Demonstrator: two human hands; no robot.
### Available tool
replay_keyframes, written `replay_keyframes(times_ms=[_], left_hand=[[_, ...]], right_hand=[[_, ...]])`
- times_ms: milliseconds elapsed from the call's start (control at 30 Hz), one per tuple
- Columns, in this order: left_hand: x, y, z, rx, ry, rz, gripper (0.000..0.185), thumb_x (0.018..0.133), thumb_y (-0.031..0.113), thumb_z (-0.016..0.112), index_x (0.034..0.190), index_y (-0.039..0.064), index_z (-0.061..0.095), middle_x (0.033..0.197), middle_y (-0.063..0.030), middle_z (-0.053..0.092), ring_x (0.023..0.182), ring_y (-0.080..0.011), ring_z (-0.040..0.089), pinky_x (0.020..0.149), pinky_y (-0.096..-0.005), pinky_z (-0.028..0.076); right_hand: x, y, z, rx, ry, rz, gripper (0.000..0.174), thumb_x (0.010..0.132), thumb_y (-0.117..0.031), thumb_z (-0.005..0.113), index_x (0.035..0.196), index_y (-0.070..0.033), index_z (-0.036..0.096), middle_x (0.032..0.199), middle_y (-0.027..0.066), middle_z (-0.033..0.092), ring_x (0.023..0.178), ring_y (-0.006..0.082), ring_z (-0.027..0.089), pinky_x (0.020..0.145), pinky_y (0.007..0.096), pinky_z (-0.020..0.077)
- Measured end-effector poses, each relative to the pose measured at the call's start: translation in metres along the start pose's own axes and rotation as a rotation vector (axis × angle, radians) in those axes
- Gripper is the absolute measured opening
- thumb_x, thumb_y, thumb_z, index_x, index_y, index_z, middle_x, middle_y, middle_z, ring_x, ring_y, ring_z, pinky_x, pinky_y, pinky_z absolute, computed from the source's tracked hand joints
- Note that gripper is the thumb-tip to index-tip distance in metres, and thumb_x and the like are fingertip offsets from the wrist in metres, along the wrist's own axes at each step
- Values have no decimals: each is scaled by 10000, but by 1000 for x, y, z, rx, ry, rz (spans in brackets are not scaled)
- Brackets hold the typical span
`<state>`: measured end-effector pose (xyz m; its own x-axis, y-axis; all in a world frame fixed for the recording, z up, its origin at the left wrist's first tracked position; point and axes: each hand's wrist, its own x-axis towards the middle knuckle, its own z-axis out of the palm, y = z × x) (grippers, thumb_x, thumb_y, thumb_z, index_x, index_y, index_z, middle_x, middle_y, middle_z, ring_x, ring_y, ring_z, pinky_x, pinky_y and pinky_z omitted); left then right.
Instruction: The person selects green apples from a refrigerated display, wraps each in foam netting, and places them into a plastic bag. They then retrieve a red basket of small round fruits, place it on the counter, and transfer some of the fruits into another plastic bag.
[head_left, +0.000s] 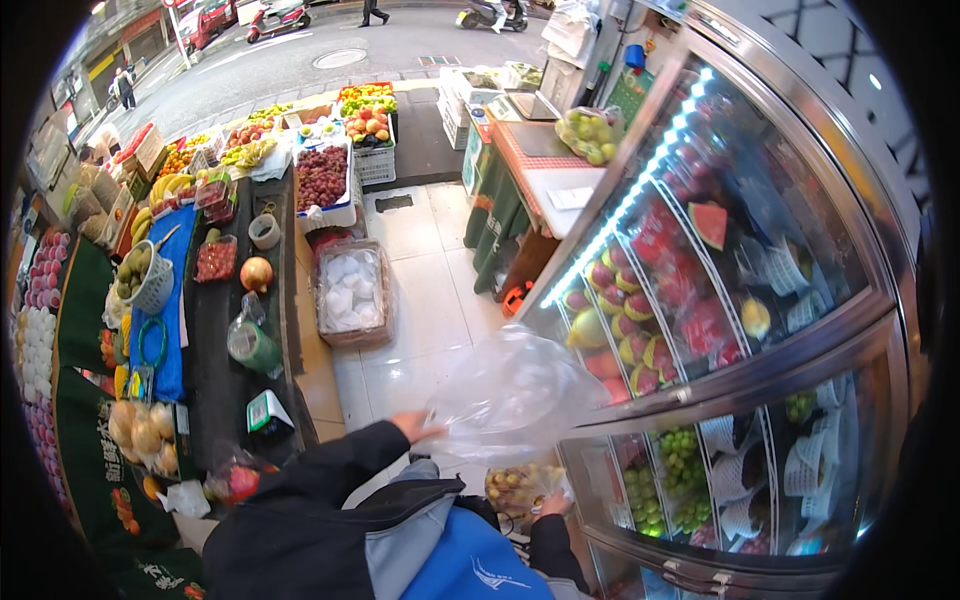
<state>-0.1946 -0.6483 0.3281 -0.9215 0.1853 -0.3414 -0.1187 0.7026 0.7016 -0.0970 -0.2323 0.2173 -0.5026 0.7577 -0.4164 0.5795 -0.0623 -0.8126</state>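
Note:
My left hand grips the edge of a large clear plastic bag, which billows out in front of me and is slightly blurred. Lower down, close to the fridge, my right hand pinches the top of a second clear bag. Small yellow-brown fruits fill that second bag; their kind is hard to tell. The billowing bag hangs between me and the glass-door display fridge, overlapping its near edge.
Left of me runs a dark counter with a pomegranate, tape rolls and a payment-code stand. A carton of white foam-wrapped items sits on the tiled floor. Ahead are grape crates and a checked-cloth table.

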Motion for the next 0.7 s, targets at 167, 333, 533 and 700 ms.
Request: replay_keyframes(times_ms=[167, 333, 533, 700], left_hand=[[-1, -59, -26, 73, -215, -203, 540, 779, 569, 663, 988, 74, 717, 902, -238, 677, 865, -384, 654, 798, -437, 501], [69, -48, -128, 0, 378, -419, 390, 821, 361, 636, 907, -20, 651, 858, -256, 648, 802, -431, 624, 744, -487, 499], [198, -48, -243, 302, 761, -192, 283, 739, 208, 661, 906, -20, 646, 1031, -236, 602, 982, -378, 577, 849, -438, 471], [296, -45, -328, 185, 879, -201, 300, 728, 201, 657, 958, 9, 666, 1053, -202, 602, 976, -358, 583, 864, -416, 475]], right_hand=[[13, -101, 122, -34, -325, -382, 121, 846, -128, 552, 804, -16, 574, 860, 234, 602, 763, 384, 571, 676, 477, 454], [-17, -287, 256, 490, -627, -142, 157, 915, -168, 557, 921, -13, 581, 796, 57, 568, 612, 191, 527, 559, 378, 445], [-40, -489, 410, 685, -835, -29, 147, 960, -157, 525, 1023, -37, 580, 798, -5, 557, 598, 69, 496, 493, 214, 382], [-10, -622, 525, 738, -956, 88, 101, 965, -151, 507, 931, -62, 541, 699, -24, 458, 523, 65, 429, 430, 217, 337]])
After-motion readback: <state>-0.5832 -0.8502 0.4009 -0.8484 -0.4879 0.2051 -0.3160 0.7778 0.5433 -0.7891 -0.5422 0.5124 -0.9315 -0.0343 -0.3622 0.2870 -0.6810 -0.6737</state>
